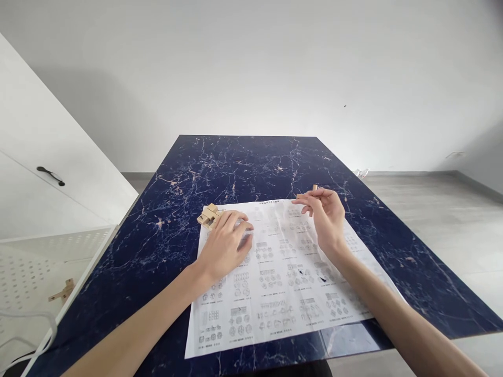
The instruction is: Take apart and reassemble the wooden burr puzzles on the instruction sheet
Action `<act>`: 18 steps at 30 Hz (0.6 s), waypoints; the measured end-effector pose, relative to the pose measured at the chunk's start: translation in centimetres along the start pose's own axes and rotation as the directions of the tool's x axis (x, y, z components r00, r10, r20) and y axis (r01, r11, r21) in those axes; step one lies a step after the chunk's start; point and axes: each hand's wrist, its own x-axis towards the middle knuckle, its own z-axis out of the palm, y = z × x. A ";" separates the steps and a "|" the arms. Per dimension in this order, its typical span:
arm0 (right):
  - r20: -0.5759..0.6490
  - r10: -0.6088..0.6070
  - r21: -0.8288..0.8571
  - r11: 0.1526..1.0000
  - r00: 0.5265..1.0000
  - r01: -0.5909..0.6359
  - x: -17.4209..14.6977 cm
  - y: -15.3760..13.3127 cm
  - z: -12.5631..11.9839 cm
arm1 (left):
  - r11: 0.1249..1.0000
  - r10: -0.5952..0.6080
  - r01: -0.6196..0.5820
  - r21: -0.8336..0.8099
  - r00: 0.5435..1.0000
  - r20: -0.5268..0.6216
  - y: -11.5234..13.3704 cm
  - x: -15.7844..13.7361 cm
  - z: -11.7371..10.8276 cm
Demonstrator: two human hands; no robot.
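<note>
A large paper sheet with printed rows of small puzzle diagrams lies on the dark blue marbled table. My left hand rests on its upper left part, fingers loosely bent and apart, palm down. Right beside that hand, at the sheet's corner, are light wooden puzzle blocks, partly hidden by the fingers; one carries a dark mark. Above the sheet's upper right part, my right hand pinches a wooden puzzle piece. Parts of it show between and beyond the fingers; its full shape is hidden.
To the left stands a white cabinet with a black handle. Lower left, a white perforated surface bears another wooden piece and a white cable. A clear film lies at the near table edge. A wall rises behind.
</note>
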 end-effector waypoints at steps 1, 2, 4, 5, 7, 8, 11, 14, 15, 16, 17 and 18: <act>0.021 0.025 0.041 0.999 0.999 -0.026 -0.1 -0.3 0.0 | 1.000 -0.001 0.001 0.000 1.000 0.003 0.0 0.0 0.0; 0.042 0.048 0.082 0.995 0.998 -0.052 -0.1 -0.5 0.0 | 1.000 -0.001 0.001 0.000 1.000 0.005 0.0 0.0 0.0; 0.087 0.084 0.151 0.984 0.993 -0.097 -0.1 -0.8 -0.2 | 1.000 -0.002 0.002 0.000 1.000 0.004 0.0 -0.1 0.0; 0.111 0.094 0.175 0.978 0.989 -0.112 -0.1 -0.9 -0.3 | 1.000 -0.003 0.003 -0.002 1.000 0.003 0.0 -0.1 0.0; 0.166 0.109 0.193 0.971 0.980 -0.140 -0.1 -1.1 -0.5 | 1.000 -0.001 0.001 -0.009 1.000 0.003 0.0 -0.1 0.0; 0.194 0.119 0.193 0.969 0.974 -0.157 -0.1 -1.2 -0.6 | 1.000 0.000 0.000 -0.014 1.000 0.002 0.0 0.0 0.0; 0.263 0.181 0.197 0.951 0.948 -0.237 -0.1 -1.8 -0.7 | 1.000 0.004 -0.004 -0.028 1.000 -0.004 0.1 0.0 0.0; 0.320 0.243 0.225 0.919 0.916 -0.323 -0.1 -2.7 -0.6 | 0.999 0.011 -0.011 -0.053 1.000 -0.006 0.3 0.1 -0.2; 0.347 0.258 0.232 0.908 0.902 -0.349 -0.2 -2.9 -0.6 | 0.997 0.011 -0.011 -0.071 1.000 -0.002 0.3 0.1 -0.3; 0.376 0.270 0.232 0.898 0.886 -0.373 -0.2 -3.1 -0.6 | 0.995 0.006 -0.006 -0.095 1.000 0.006 0.4 0.1 -0.3; 0.411 0.281 0.225 0.891 0.868 -0.395 -0.3 -3.3 -0.5 | 0.992 -0.002 0.005 -0.124 1.000 0.021 0.6 0.0 -0.4; 0.447 0.291 0.211 0.885 0.846 -0.416 -0.4 -3.4 -0.5 | 0.988 -0.014 0.020 -0.154 0.999 0.038 0.7 0.0 -0.4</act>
